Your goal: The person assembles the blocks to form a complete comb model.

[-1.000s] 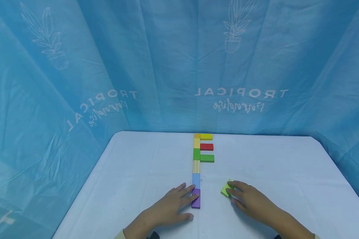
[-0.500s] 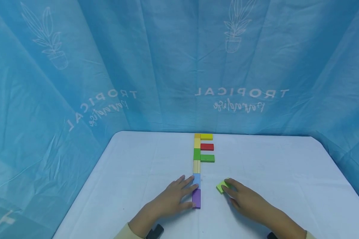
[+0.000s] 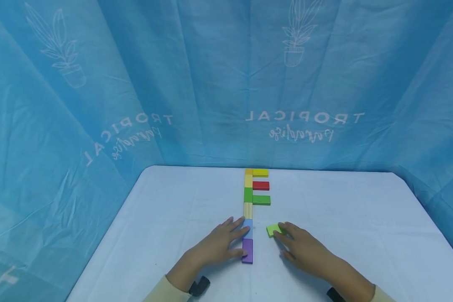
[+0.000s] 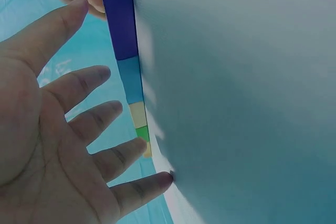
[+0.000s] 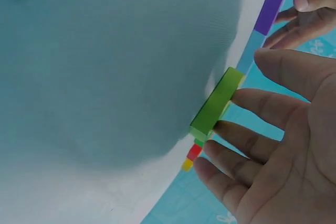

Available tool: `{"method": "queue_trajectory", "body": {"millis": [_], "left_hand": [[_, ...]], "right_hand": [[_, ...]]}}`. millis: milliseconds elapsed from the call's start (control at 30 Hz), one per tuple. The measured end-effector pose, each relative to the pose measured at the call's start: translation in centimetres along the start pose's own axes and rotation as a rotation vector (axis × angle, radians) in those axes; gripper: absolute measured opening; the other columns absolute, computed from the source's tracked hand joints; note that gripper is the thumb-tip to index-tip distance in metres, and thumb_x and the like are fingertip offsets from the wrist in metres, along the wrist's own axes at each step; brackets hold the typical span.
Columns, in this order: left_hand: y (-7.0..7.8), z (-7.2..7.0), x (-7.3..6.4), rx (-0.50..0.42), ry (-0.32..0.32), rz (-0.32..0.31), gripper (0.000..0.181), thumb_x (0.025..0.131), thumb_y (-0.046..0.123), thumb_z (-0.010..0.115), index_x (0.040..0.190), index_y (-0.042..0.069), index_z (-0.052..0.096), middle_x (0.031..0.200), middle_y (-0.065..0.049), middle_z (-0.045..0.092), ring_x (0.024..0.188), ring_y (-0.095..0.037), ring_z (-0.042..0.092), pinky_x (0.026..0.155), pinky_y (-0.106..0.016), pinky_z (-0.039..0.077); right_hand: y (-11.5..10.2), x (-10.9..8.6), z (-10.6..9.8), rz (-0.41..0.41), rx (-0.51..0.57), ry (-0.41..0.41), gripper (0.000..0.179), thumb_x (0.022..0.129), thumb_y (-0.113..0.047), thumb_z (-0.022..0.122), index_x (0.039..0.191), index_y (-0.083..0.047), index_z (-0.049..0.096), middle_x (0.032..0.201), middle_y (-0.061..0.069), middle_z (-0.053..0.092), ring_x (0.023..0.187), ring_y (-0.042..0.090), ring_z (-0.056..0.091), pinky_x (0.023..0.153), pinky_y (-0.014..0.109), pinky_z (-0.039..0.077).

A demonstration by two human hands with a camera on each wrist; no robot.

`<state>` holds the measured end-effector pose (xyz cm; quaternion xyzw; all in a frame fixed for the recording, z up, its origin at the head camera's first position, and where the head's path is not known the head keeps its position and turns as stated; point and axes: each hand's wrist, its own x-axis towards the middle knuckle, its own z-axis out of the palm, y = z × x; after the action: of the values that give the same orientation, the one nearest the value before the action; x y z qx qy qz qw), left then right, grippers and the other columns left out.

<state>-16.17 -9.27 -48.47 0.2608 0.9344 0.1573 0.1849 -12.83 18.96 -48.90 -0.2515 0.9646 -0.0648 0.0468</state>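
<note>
Flat blocks lie end to end in a column, with a purple block [image 3: 247, 256] nearest and a light blue block [image 3: 250, 224] beyond it. My left hand [image 3: 215, 247] spreads its fingers along the column's left side, overlapping these two in the head view. To the right of the column lies a lime green block [image 3: 272, 230], turned nearly crosswise. My right hand [image 3: 307, 253] touches this block with nearly straight fingertips on top and at its side. The right wrist view shows the lime block [image 5: 218, 103] against the fingers, with the thumb [image 5: 273, 61] apart from it.
Further up the column come a striped beige block [image 3: 248, 210], a green block [image 3: 248, 194] and yellowish blocks. Jutting right from it are a green block [image 3: 261, 200], a red block [image 3: 261, 186] and a yellow block [image 3: 260, 173]. A blue curtain [image 3: 211, 84] hangs behind the white table [image 3: 343, 201].
My right hand has slid the lime block left and away from me, toward the column, turning it more crosswise. The left hand has moved a little up the column.
</note>
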Motion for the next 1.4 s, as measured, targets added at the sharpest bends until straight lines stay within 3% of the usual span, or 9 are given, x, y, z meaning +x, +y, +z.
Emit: {"method": "queue_trajectory", "body": {"millis": [267, 467, 700, 1400], "left_hand": [[0.0, -0.1, 0.4, -0.035, -0.005, -0.02, 0.074, 0.092, 0.059, 0.065, 0.156, 0.037, 0.036, 0.17, 0.012, 0.02, 0.159, -0.026, 0.016, 0.125, -0.052, 0.028], [-0.2, -0.1, 0.7, -0.018, -0.003, -0.021, 0.077, 0.09, 0.06, 0.067, 0.156, 0.037, 0.036, 0.17, 0.013, 0.019, 0.159, -0.026, 0.017, 0.124, -0.053, 0.03], [-0.2, 0.0, 0.9, -0.022, 0.004, 0.0, 0.077, 0.089, 0.059, 0.068, 0.156, 0.035, 0.038, 0.17, 0.011, 0.02, 0.159, -0.028, 0.018, 0.126, -0.056, 0.023], [0.1, -0.1, 0.8, -0.014, -0.005, -0.008, 0.078, 0.088, 0.057, 0.071, 0.155, 0.035, 0.039, 0.17, 0.011, 0.022, 0.158, -0.028, 0.02, 0.126, -0.057, 0.023]], "right_hand": [[-0.7, 1.2, 0.0, 0.064, 0.009, -0.045, 0.062, 0.092, -0.045, 0.072, 0.148, -0.024, 0.054, 0.155, 0.007, 0.047, 0.141, 0.03, 0.05, 0.112, 0.048, 0.048], [-0.9, 2.0, 0.2, 0.085, 0.02, -0.034, 0.065, 0.09, -0.045, 0.074, 0.148, -0.025, 0.053, 0.155, 0.008, 0.046, 0.142, 0.033, 0.049, 0.112, 0.051, 0.047], [-1.4, 2.7, -0.2, 0.104, 0.083, -0.068, 0.066, 0.092, -0.045, 0.072, 0.15, -0.024, 0.05, 0.159, 0.01, 0.042, 0.144, 0.035, 0.047, 0.113, 0.054, 0.045], [-2.6, 4.7, -0.1, 0.181, 0.144, -0.082, 0.072, 0.088, -0.042, 0.077, 0.152, -0.022, 0.048, 0.161, 0.012, 0.038, 0.145, 0.037, 0.044, 0.112, 0.055, 0.046]]}}
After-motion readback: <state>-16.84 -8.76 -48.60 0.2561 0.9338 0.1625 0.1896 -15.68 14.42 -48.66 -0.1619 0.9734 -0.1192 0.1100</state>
